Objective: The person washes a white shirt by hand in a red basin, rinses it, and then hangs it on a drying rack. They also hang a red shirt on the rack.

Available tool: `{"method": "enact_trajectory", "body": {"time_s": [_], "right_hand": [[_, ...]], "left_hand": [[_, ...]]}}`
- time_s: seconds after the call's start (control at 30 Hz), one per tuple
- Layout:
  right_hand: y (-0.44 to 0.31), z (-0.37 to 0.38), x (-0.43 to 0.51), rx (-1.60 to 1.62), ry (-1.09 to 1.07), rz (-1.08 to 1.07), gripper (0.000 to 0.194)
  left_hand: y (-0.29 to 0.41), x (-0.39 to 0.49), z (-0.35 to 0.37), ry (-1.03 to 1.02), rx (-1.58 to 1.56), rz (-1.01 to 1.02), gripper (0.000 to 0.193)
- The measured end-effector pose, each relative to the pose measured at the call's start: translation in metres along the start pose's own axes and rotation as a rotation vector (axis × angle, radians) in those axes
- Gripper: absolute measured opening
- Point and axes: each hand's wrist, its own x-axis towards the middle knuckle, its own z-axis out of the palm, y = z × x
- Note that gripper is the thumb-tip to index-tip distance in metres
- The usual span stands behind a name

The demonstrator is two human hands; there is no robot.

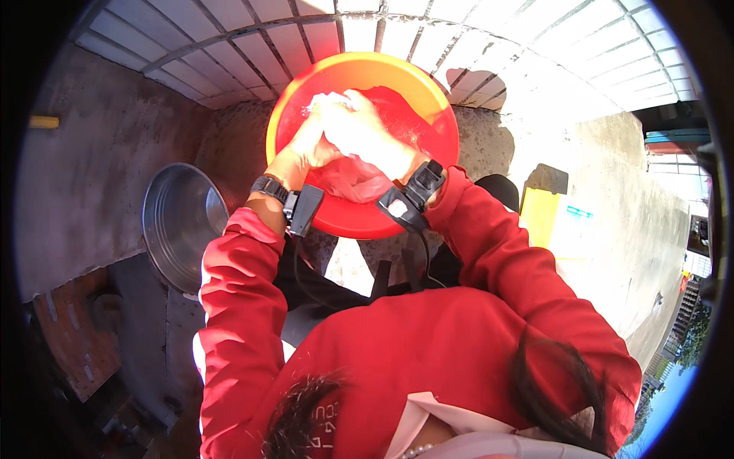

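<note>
A red plastic basin [367, 226] stands before me against the tiled wall, with liquid inside. My left hand [312, 135] and my right hand [367, 135] meet over it, fingers curled around bunched wet cloth. White, foam-like patches show at the fingertips, but strong glare washes out the detail there. Below my palms, a sheer pale cloth [358, 181] lies in the basin, looking pink against the red. Whether it joins the bunch in my hands, I cannot tell. Each wrist wears a black strapped device with a cable.
Left of the basin, a shiny metal pot [183, 229] lies tipped with its mouth towards me. A yellow and white object [539, 215] is on the concrete at the right. White wall tiles [367, 31] rise behind the basin; a grey wall [109, 149] borders the left.
</note>
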Motion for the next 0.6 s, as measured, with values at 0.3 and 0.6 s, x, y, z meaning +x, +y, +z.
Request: {"method": "enact_trajectory", "body": {"time_s": [0.3,0.6], "right_hand": [[0.015,0.011,0.003,-0.766,0.098,-0.378,0.024],[0.021,-0.080,0.049,-0.860,0.211,0.059,0.039]], "left_hand": [[0.004,-0.004,-0.013,-0.404,0.026,-0.023,0.037],[0.036,-0.017,0.052,0.403,0.987,0.125,0.033]]}}
